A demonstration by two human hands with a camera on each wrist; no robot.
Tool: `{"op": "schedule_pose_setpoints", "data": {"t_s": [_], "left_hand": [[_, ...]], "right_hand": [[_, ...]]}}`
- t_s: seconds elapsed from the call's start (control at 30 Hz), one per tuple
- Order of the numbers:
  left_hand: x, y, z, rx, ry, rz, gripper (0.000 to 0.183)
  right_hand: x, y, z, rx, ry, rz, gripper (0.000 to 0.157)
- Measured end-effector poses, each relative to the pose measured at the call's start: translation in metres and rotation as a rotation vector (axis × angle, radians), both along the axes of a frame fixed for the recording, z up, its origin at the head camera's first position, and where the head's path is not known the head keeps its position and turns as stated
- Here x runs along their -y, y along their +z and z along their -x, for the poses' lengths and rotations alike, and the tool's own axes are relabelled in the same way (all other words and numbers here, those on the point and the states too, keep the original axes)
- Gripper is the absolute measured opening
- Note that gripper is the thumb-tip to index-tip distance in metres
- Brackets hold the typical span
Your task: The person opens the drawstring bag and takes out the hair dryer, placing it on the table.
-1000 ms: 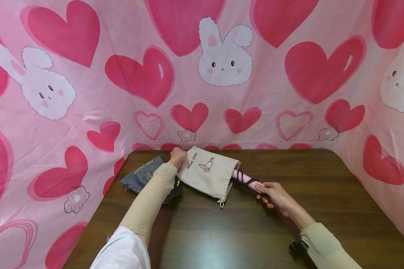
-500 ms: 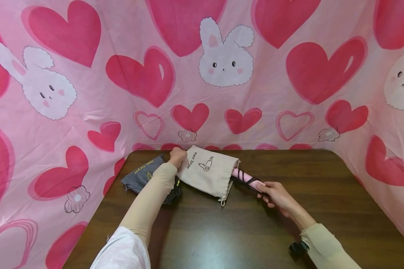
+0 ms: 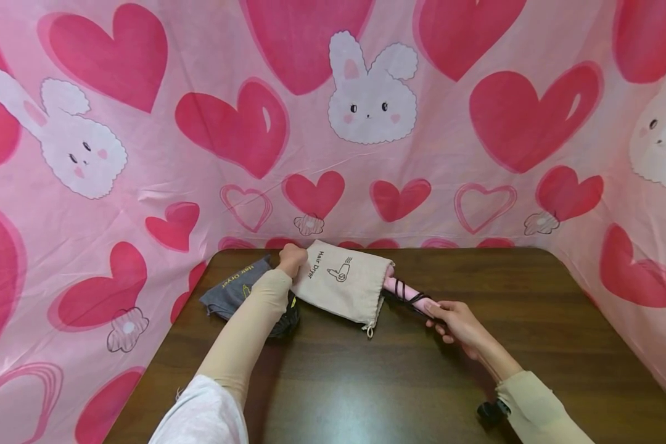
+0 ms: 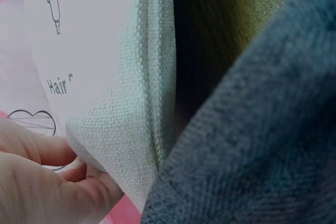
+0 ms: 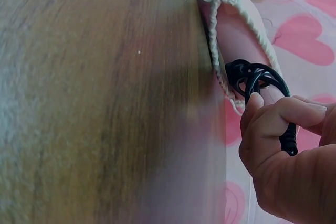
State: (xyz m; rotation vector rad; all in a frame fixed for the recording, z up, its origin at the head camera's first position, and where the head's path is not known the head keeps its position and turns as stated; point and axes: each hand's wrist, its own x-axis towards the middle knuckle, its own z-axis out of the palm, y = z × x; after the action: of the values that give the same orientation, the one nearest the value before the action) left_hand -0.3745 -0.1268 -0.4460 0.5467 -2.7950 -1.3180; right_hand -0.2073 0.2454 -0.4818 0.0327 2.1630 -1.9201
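A cream drawstring bag (image 3: 324,296) printed "Hair Dryer" lies on the table, its mouth facing right. My left hand (image 3: 292,259) pinches its bottom corner at the left; the left wrist view shows thumb and fingers gathered on the cloth. Out of the mouth sticks the pink handle of a hair dryer (image 3: 391,283), wound with its black cord (image 5: 282,85). My right hand (image 3: 457,324) grips the handle's far end together with the cord. The rest of the dryer is hidden inside the bag.
A dark grey bag (image 3: 230,291) with yellow "Hair Dryer" lettering lies at the left, partly behind my left forearm. The brown wooden table (image 3: 333,388) ends at a pink heart-and-rabbit cloth (image 3: 366,160) behind and at both sides.
The bag's mouth has slid slightly left, and a little more pink of the dryer shows at the opening. Both hands have stayed almost in place.
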Motion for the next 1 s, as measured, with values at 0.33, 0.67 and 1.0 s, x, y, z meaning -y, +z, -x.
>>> {"op": "schedule_pose_setpoints", "data": {"t_s": [0.33, 0.67, 1.0], "left_hand": [[0.001, -0.001, 0.000, -0.003, 0.000, -0.007, 0.033], [0.004, -0.001, 0.009, 0.026, 0.022, -0.036, 0.034], [0.002, 0.002, 0.003, -0.013, 0.014, -0.031, 0.032]], "right_hand": [[0.000, -0.001, 0.000, 0.000, -0.016, 0.004, 0.034], [-0.001, 0.000, 0.001, 0.013, -0.039, 0.010, 0.033], [-0.003, 0.000, 0.002, 0.002, -0.055, 0.003, 0.033]]}}
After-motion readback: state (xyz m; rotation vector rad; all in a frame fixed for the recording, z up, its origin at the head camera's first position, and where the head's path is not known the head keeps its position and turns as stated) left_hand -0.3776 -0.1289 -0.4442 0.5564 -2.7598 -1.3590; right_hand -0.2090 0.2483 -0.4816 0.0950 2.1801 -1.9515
